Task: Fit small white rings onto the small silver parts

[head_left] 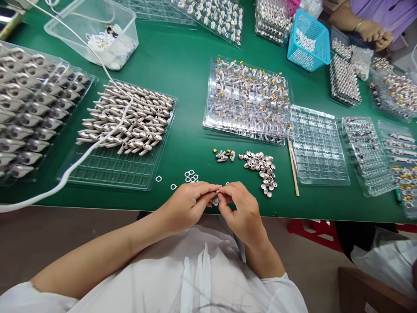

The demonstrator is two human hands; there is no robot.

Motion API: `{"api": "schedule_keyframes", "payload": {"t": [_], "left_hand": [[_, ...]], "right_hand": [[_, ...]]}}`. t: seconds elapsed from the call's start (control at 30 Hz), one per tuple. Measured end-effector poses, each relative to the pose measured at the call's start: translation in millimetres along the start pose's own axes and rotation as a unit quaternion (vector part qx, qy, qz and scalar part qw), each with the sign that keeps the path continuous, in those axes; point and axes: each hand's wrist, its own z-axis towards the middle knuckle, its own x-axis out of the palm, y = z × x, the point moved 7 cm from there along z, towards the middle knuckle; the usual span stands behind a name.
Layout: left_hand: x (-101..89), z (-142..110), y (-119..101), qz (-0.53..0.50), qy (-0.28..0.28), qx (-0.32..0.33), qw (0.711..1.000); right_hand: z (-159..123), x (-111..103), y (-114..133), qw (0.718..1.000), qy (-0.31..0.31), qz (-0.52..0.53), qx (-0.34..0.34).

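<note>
At the table's front edge, my left hand [186, 205] and my right hand [241, 211] meet, their thumbs and forefingers pinching a small earbud part [216, 200] between them. A round silvery face shows on it; the fingers hide the rest. Just beyond my left hand lie several white rings [191, 176] on the green table. Farther off are a few loose earbud pieces [223, 155], some with yellow tabs. Beyond my right hand is a loose pile of small beige cup-shaped earbud shells [262, 169].
A clear tray of earbud pieces [247, 100] lies ahead, beside a bare clear tray [317, 148] and a thin wooden stick [292, 163]. Beige shells fill trays at left, crossed by a white cable [81, 163]. A blue basket [309, 41] stands near a co-worker's hands [374, 34].
</note>
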Motion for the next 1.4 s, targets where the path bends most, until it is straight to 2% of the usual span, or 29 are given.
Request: {"api": "schedule_keyframes", "payload": {"t": [0.07,0.13,0.27,0.33,0.4,0.5,0.6,0.7,0.8,0.97,1.1,1.27,1.4], "left_hand": [[-0.6,0.4,0.3,-0.018,0.002,-0.015,1.0],[0.4,0.6,5.6,-0.067,0.01,-0.058,0.996],[2.7,0.0,20.6,-0.215,0.008,-0.161,0.963],[3.3,0.6,23.6,-0.271,0.012,-0.177,0.946],[4.9,1.0,24.0,-0.306,0.033,-0.178,0.935],[6.0,0.5,24.0,-0.304,0.056,-0.163,0.937],[2.5,0.8,24.6,-0.243,0.016,-0.126,0.962],[2.5,2.0,21.8,-0.217,-0.029,-0.073,0.973],[4.5,2.6,20.9,-0.235,-0.057,-0.049,0.969],[-0.1,-0.3,23.1,-0.186,-0.082,-0.054,0.978],[-3.2,-3.0,21.5,-0.116,-0.073,-0.052,0.989],[-5.0,-4.4,11.1,-0.044,-0.08,-0.013,0.996],[-4.7,-6.0,8.1,-0.033,-0.106,0.005,0.994]], "right_hand": [[-0.7,0.6,0.8,1.0,-0.006,-0.003,-0.006],[-1.2,1.1,2.4,1.0,-0.011,-0.005,-0.019],[-0.7,-0.2,3.3,0.999,-0.023,0.019,-0.023],[-0.9,-1.1,0.0,0.998,-0.027,0.054,0.004],[-2.6,-0.8,-7.5,0.992,-0.032,0.104,0.061],[-9.6,3.5,-24.7,0.96,-0.055,0.209,0.18],[-17.6,13.9,-39.9,0.9,-0.092,0.33,0.27],[-20.4,25.2,-45.9,0.856,-0.119,0.405,0.298],[-19.0,29.9,-43.9,0.843,-0.139,0.429,0.292],[-15.7,26.3,-35.6,0.864,-0.122,0.4,0.282],[-12.6,20.2,-33.6,0.897,-0.075,0.34,0.272],[-4.8,13.7,-28.4,0.942,-0.029,0.257,0.214],[-3.2,15.3,-26.5,0.945,-0.038,0.251,0.205]]}}
